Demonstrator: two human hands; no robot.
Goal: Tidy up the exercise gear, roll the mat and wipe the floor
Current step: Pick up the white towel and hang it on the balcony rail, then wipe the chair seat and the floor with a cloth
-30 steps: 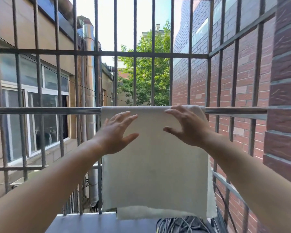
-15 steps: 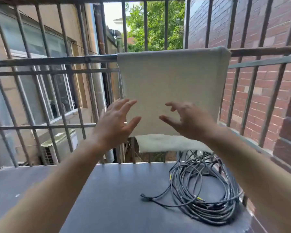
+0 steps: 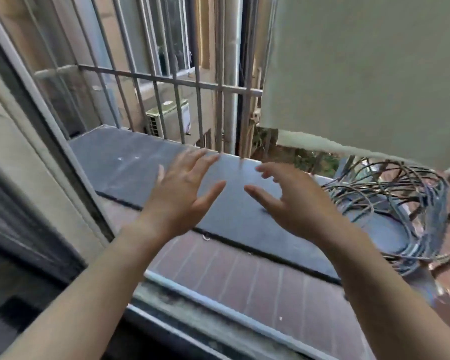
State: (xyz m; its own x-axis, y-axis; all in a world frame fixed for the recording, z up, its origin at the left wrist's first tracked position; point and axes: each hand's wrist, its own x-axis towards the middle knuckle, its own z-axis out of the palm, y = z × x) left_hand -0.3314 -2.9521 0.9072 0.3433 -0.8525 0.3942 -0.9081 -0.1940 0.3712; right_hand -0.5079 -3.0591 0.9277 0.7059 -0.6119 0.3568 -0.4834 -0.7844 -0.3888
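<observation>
A pale cream cloth [image 3: 361,74] hangs over the window grille at the upper right, its lower edge above the ledge. Both my hands are held out over the dark grey ledge [image 3: 130,162], below the cloth and apart from it. My left hand [image 3: 182,196] has its fingers spread and straight and holds nothing. My right hand [image 3: 294,201] is empty too, its fingers loosely bent. The two hands are a short gap apart, palms turned toward each other.
A tangled coil of dark cable [image 3: 390,209] lies on the ledge at the right. Metal grille bars [image 3: 198,84] close the far side. A window frame [image 3: 37,131] stands at the left. Below my arms runs a tiled sill [image 3: 231,271]. An air-conditioner unit [image 3: 169,118] sits outside.
My hands have come off the hanging cloth and dropped toward the ledge. The view has tilted down and left, so the cloth now sits at the upper right.
</observation>
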